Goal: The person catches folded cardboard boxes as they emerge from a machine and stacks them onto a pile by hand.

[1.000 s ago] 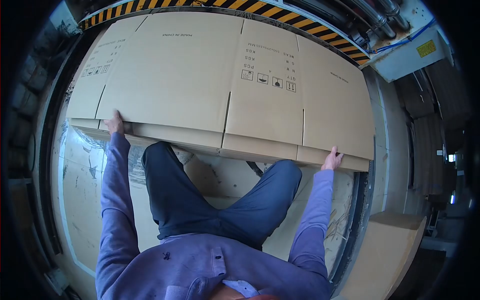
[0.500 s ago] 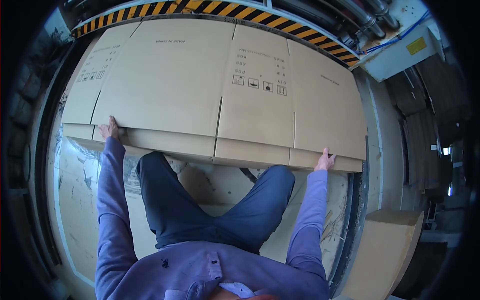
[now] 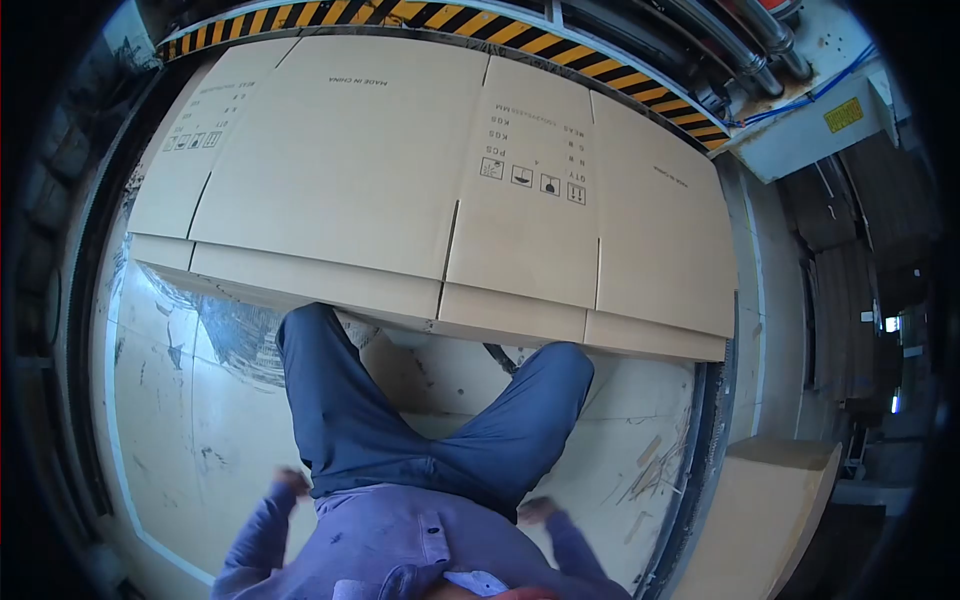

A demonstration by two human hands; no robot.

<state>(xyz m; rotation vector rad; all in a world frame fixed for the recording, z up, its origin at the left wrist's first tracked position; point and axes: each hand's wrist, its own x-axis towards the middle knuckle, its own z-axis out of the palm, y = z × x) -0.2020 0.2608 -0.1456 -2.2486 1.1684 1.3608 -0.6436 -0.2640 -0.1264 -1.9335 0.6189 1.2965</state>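
Observation:
A large flat printed cardboard sheet lies in front of my knees, on top of another cardboard sheet whose near edge sticks out toward me. Slots separate its flaps, and black print with handling symbols faces up. Both hands are off the cardboard and drawn back to my body. My left hand is beside my left hip, smeared by motion. By the right hip is my right hand, also blurred, its fingers indistinct.
A black-and-yellow striped barrier runs along the far edge of the cardboard, with machine rollers behind it. A brown cardboard box stands at the lower right. Scraps lie on the floor near its right side.
Both hands have let go of the near edge of the cardboard and moved back to my hips. The cardboard sits slightly differently in view as the camera shifts.

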